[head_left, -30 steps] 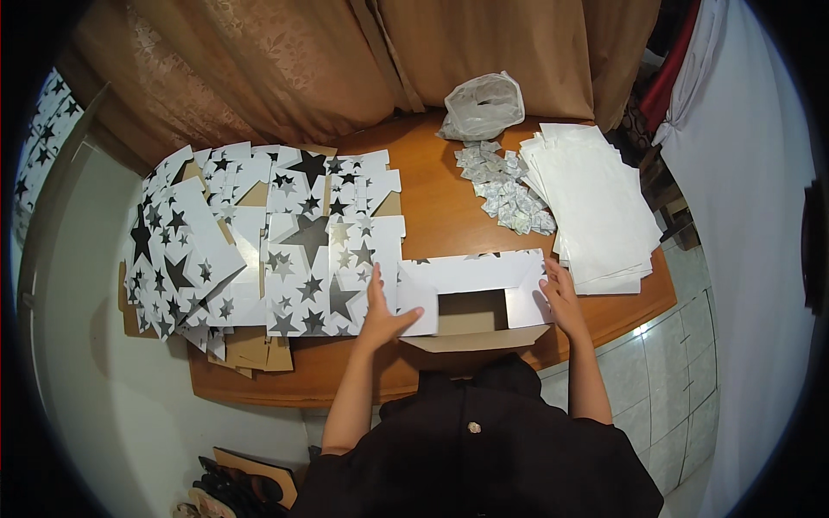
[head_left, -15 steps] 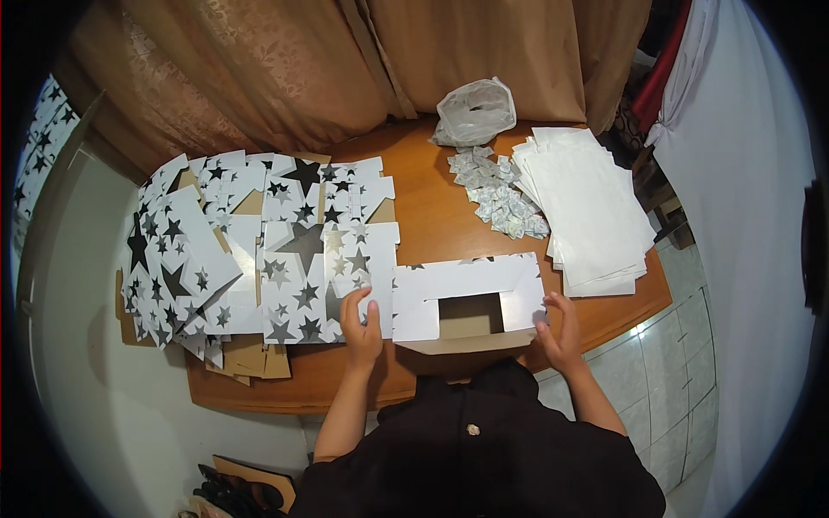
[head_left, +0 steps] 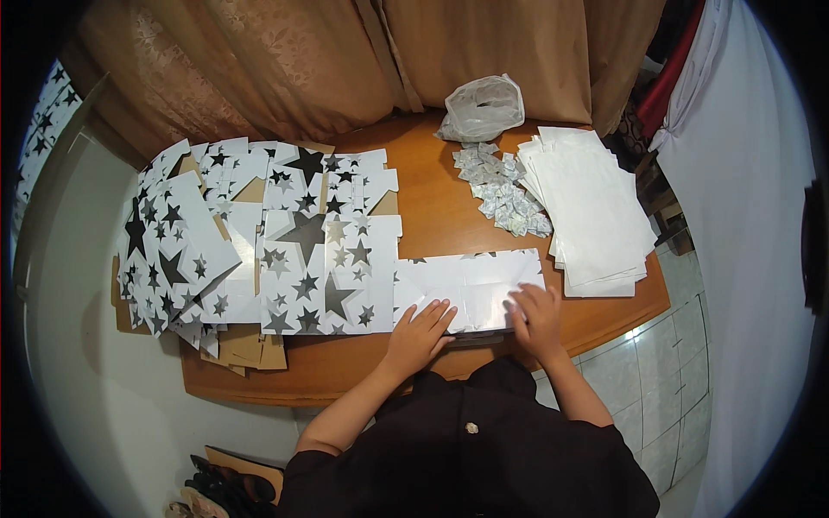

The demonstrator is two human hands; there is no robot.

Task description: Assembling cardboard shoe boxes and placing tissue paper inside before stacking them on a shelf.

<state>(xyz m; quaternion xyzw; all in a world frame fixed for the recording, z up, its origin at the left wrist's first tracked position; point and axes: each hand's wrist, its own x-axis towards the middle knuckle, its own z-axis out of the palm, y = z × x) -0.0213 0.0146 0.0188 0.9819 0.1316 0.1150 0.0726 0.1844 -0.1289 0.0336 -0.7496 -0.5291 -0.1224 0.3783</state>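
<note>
box flap (head_left: pixel 471 289) folded over, left hand (head_left: pixel 420 337) flat

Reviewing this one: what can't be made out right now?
Head view: inside of the white box, hidden by its lid.
Head view: exact contact of the right hand, blurred.
Head view: markings on the small packets, too small.
Head view: far-left star-printed material, cut off by the picture's rim.

From where I stand, indoor light is moderate and soft, apparently falling from above. Glare is noted on the white box (head_left: pixel 466 293) and, more sharply, on the floor tiles (head_left: pixel 615 380). A faint shadow marks the pale wall (head_left: pixel 82 259). The black shirt (head_left: pixel 484 466) loses detail. Slight blur affects the right hand (head_left: pixel 540 324). The table (head_left: pixel 427 211) edge bows; corners fall black, with bluish fringing.
</note>
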